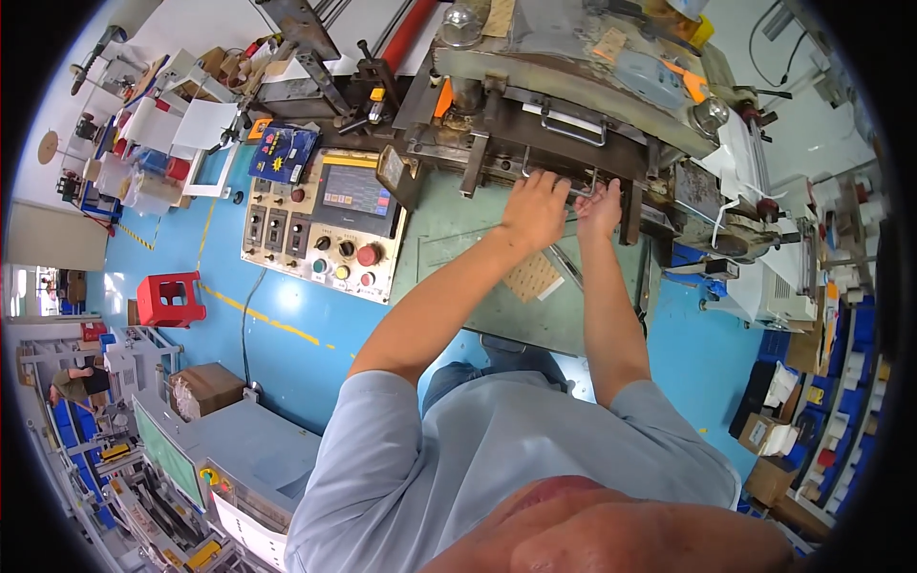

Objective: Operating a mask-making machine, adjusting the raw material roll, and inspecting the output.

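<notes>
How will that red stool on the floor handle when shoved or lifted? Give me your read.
The red stool looks like moulded plastic with a cutout, so it is probably light for its size. Its firm, flat-sided shape suggests it would stay stiff when lifted. The blue floor looks smooth and glossy, so a low push would likely slide it.

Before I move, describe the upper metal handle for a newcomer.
Find the big machine beyond the left hand and right hand. On its front, a U-shaped metal handle shows above both. Unlike the lower bar at the fingers, it is untouched.
</notes>
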The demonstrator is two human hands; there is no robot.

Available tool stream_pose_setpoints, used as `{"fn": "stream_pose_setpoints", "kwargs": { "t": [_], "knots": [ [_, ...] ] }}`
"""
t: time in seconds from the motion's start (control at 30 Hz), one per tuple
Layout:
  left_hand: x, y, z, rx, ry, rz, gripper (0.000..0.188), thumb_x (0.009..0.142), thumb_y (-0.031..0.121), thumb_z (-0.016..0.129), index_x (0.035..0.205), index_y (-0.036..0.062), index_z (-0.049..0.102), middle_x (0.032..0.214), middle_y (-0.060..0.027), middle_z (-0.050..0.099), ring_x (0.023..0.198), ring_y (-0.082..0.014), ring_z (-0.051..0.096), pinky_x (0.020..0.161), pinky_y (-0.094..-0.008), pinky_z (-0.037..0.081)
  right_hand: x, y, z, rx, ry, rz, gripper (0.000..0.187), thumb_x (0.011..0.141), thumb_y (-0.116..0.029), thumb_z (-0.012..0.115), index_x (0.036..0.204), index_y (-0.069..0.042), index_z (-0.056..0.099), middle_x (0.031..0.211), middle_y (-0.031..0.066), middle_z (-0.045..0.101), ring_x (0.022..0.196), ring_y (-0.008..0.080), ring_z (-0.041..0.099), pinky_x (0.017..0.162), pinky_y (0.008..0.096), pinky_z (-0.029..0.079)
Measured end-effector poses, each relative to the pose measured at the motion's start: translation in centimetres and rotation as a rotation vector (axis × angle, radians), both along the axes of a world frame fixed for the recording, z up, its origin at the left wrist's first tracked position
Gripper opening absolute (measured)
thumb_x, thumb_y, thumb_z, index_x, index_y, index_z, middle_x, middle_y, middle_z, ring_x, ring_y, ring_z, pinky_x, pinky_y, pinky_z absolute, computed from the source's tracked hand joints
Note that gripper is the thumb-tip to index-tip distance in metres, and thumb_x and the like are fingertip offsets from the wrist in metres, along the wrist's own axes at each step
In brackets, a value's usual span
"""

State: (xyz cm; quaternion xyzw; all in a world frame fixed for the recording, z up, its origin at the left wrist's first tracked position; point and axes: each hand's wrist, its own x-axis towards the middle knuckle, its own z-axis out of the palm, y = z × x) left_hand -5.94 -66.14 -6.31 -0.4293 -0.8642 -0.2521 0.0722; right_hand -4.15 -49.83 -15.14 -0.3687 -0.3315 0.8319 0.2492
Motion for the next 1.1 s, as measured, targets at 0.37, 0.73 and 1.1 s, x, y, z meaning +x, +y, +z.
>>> {"fn": "stream_pose_setpoints", "kwargs": {
  "t": [0.37, 0.73, 1.1],
  "knots": [
    [-1.3, 0.8, -0.7, -0.161, -0.047, 0.044, 0.035, 0.076, 0.015, 0.062, 0.108, 0.0039, 0.058, 0.106, -0.0125, 0.058, 0.107, -0.0291, 0.053, 0.085, -0.0409, 0.049, 4.2, -5.7, 7.1, 1.87, -0.152, 0.051, 0.031, 0.079, -0.007, 0.056, 0.11, -0.007, 0.06, 0.095, 0.0119, 0.06, 0.097, 0.0321, 0.056, 0.087, 0.0418, 0.043],
    [-2.6, 1.1, -1.5, -0.215, -0.018, 0.074, 0.019, 0.085, 0.016, 0.051, 0.101, 0.009, 0.057, 0.105, -0.0089, 0.062, 0.105, -0.0257, 0.056, 0.081, -0.0392, 0.053, 1.6, -4.3, 8.6, 2.018, -0.662, 0.749, 0.017, 0.079, -0.012, 0.053, 0.09, -0.002, 0.061, 0.094, 0.0158, 0.067, 0.095, 0.0331, 0.062, 0.082, 0.0424, 0.051],
    [-2.8, 1.2, -1.8, -0.269, 0.037, 0.035, 0.024, 0.081, 0.016, 0.056, 0.103, 0.007, 0.054, 0.104, -0.0111, 0.061, 0.104, -0.0285, 0.056, 0.082, -0.0398, 0.052, 1.9, -4.8, 9.4, 1.939, -0.722, 0.816, 0.024, 0.08, -0.014, 0.053, 0.099, -0.001, 0.062, 0.101, 0.0148, 0.066, 0.1, 0.0313, 0.06, 0.091, 0.0389, 0.047]
  ]
}}
